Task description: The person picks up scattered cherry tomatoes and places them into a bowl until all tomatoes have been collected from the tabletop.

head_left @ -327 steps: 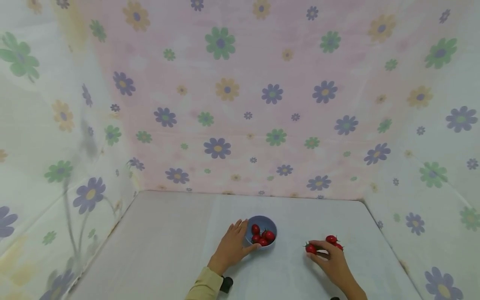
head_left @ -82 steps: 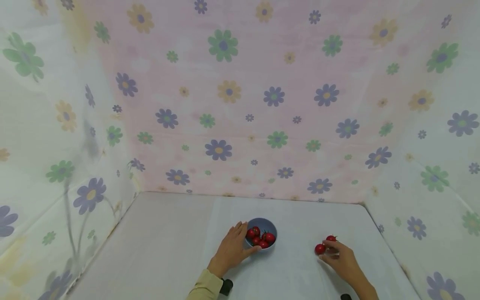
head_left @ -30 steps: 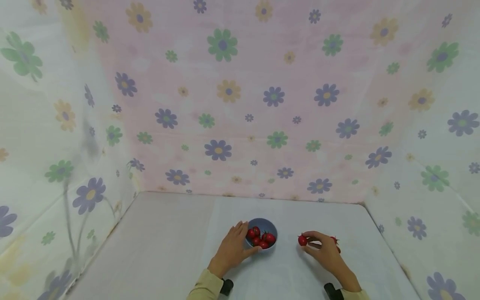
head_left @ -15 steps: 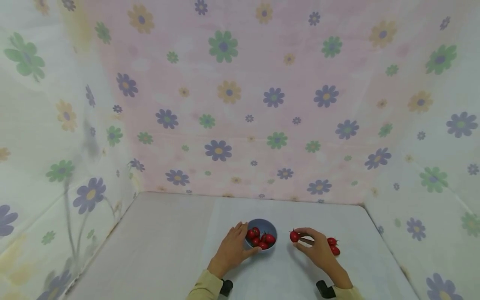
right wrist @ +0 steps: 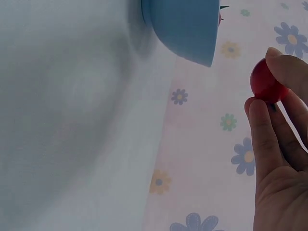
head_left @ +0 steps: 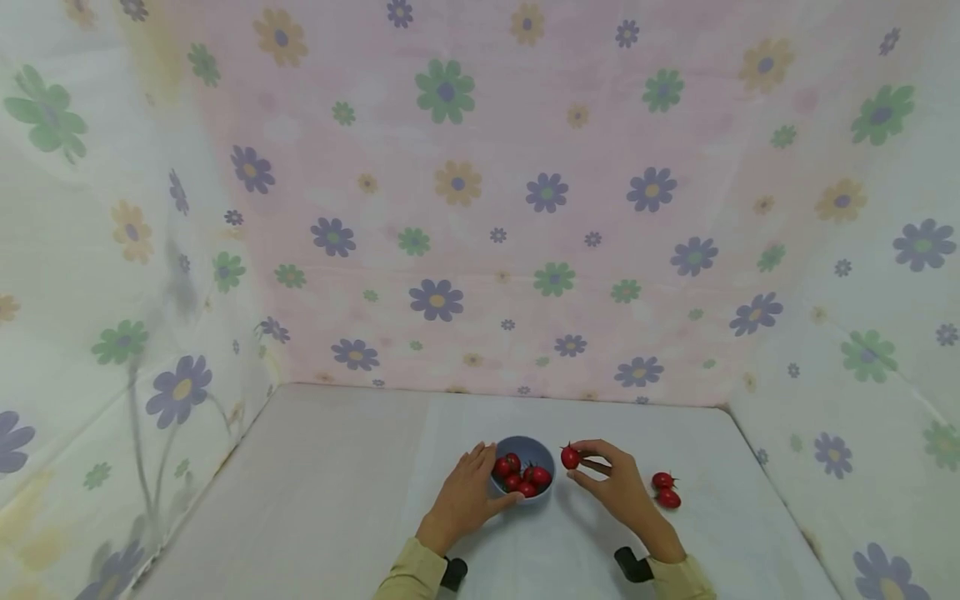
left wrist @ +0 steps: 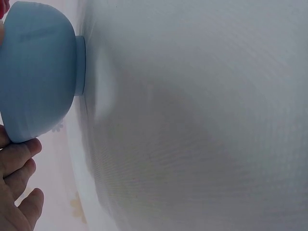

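A blue bowl holding several cherry tomatoes stands on the white table. My left hand grips it from its left side, fingers along the rim and thumb at the front; the left wrist view shows the bowl's outer wall beside those fingers. Just right of the bowl, my right hand pinches one cherry tomato between thumb and fingertips, above the table. In the right wrist view this tomato is level with or above the bowl's rim, apart from it.
Two more cherry tomatoes lie together on the table, right of my right hand. The white table surface is bounded by flower-patterned cloth walls at the back and both sides.
My right hand picked up a cherry tomato from the group at right and has carried it left toward the bowl. The bowl and left hand stay in place.
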Tool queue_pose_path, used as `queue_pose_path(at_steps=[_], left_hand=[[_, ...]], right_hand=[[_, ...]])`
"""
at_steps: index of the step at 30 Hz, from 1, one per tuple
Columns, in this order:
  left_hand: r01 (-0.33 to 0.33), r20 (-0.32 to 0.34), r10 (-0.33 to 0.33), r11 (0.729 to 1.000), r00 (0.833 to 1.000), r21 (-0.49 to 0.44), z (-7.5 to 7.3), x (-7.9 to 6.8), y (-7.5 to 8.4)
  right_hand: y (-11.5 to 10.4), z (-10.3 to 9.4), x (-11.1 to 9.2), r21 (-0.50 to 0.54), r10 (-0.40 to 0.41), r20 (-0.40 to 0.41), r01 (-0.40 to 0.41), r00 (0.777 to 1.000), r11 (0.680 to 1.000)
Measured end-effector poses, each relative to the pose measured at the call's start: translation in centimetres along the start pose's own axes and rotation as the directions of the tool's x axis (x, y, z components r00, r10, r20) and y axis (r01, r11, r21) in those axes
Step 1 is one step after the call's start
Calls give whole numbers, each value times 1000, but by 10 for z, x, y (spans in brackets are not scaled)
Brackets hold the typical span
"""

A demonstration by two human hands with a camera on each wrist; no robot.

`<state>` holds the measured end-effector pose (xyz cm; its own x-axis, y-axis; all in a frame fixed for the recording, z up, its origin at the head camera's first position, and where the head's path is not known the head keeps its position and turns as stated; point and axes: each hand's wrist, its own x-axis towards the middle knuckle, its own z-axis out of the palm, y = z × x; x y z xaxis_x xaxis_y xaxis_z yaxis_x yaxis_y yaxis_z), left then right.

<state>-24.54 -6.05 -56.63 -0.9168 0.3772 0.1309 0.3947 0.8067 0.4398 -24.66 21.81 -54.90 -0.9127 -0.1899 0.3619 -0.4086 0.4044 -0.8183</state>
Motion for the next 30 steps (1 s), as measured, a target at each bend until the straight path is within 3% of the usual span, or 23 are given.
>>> queue_pose_path(at_steps=[9,19,30], left_hand=[[-11,-15,11,1000,1000,-1,0,0,1],[-23,-21,23,1000,1000,7,0,0,-1],[-38,-35,39,999,999,14,0,0,-1]], right_hand=[[-7,13,11,48,-100,14,99,995,994],[-17,32,17,86,-88,91,80,992,993],[-16,45,18,81,-104,111,95,988,992]])
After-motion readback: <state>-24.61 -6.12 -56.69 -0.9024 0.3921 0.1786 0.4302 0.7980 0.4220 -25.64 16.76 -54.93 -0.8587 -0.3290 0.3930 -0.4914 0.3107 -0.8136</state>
